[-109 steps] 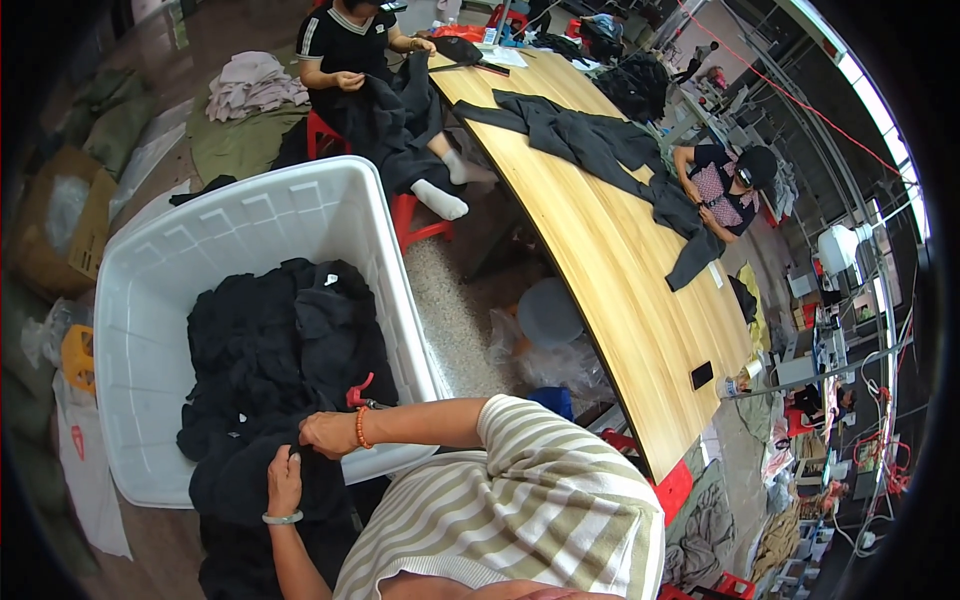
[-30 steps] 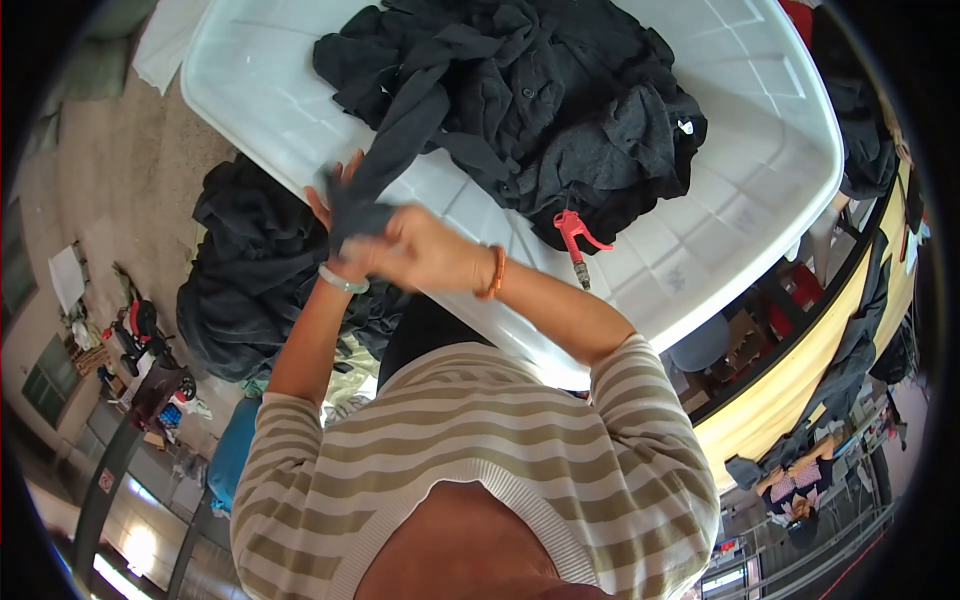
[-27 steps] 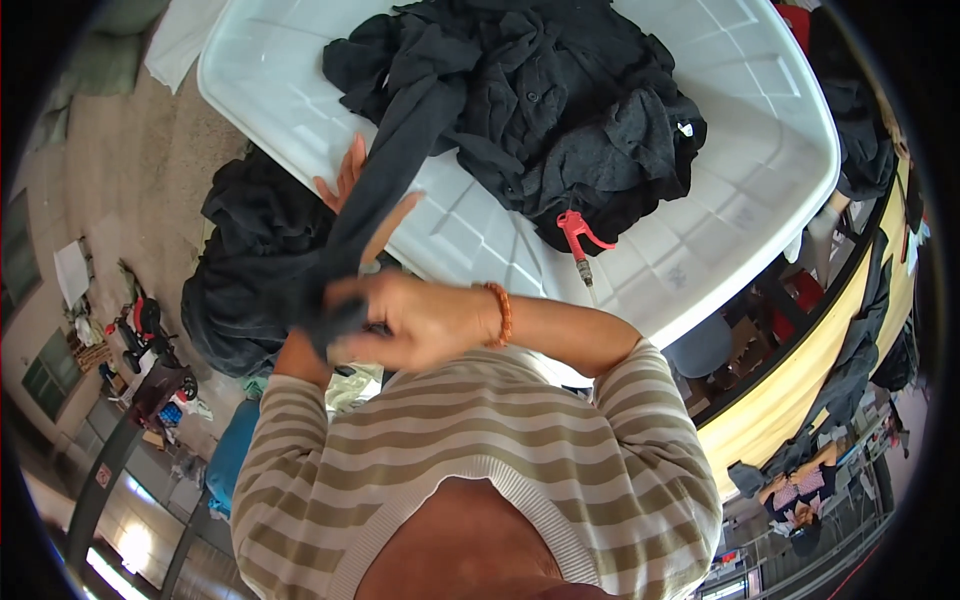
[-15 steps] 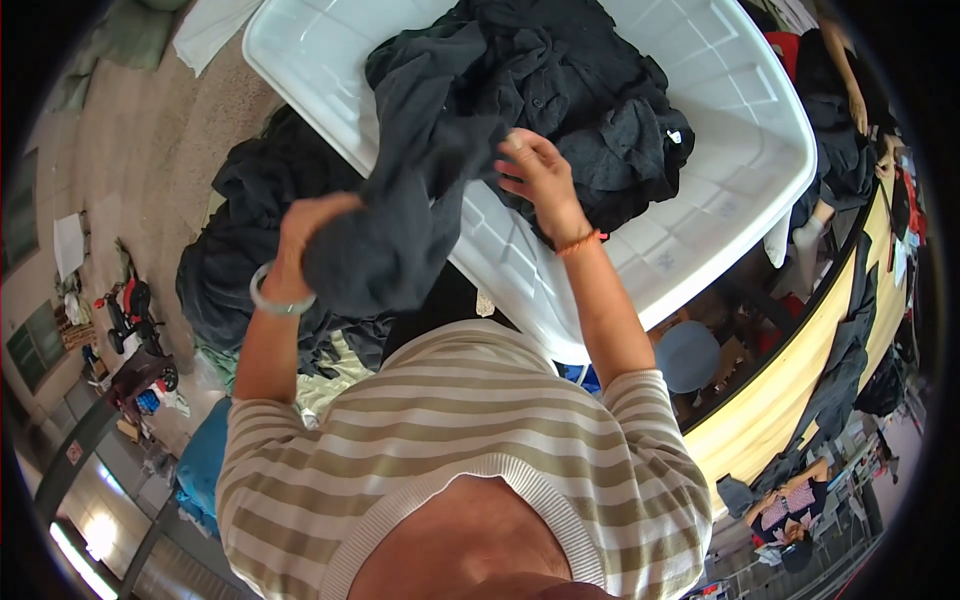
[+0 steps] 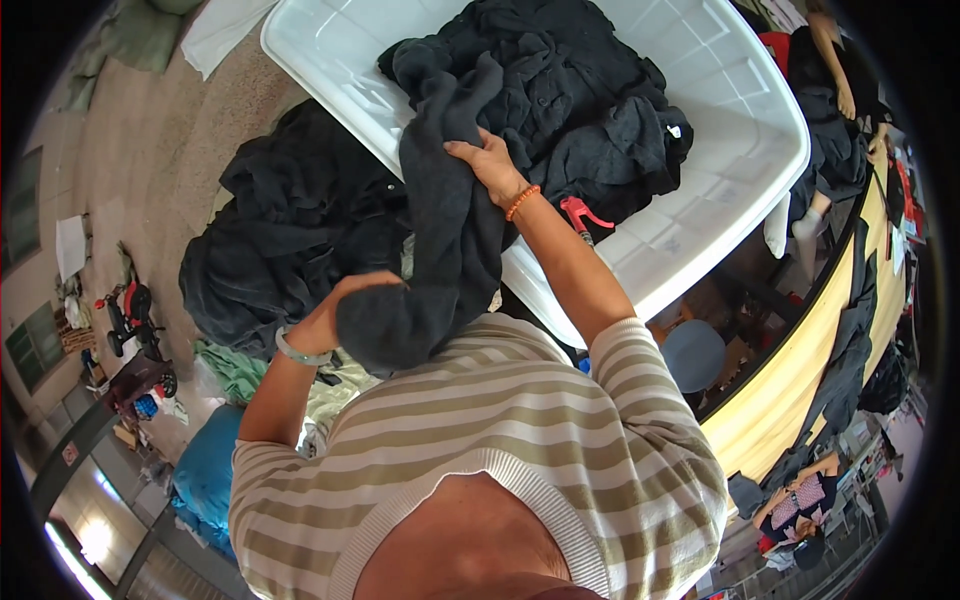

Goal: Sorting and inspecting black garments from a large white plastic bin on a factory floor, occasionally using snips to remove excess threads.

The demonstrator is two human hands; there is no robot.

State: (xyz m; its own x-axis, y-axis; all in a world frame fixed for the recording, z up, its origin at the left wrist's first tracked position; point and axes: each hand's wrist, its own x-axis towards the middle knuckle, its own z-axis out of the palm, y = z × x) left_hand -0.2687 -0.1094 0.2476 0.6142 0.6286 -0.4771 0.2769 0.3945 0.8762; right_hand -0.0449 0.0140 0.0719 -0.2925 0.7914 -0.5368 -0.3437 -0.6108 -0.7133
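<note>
A dark grey-black garment point(image 5: 455, 240) hangs in a long tubular fold in front of my chest, its far end reaching over the bin's near rim. My right hand point(image 5: 490, 168) grips it partway up, thumb lying across the cloth. Round the lower, bunched end my left hand point(image 5: 350, 305) is closed, most of its fingers hidden behind the fabric. Whether the tube is a sleeve or a trouser leg I cannot tell. The white plastic bin point(image 5: 740, 150) holds a heap of similar dark clothes point(image 5: 560, 90), with a button showing on them.
Another pile of dark garments point(image 5: 290, 215) lies left of the bin. A red-handled tool point(image 5: 583, 213) shows beside my right forearm. At right are a round grey stool point(image 5: 693, 355), a curved wooden table point(image 5: 770, 400) and a co-worker's arm point(image 5: 830, 60). A blue bundle point(image 5: 210, 475) sits lower left.
Both hands have come closer to my body, drawing the garment's lower end toward my chest. My right hand, earlier at the cloth's edge with fingers spread, now grips it. The red-handled tool has come into sight.
</note>
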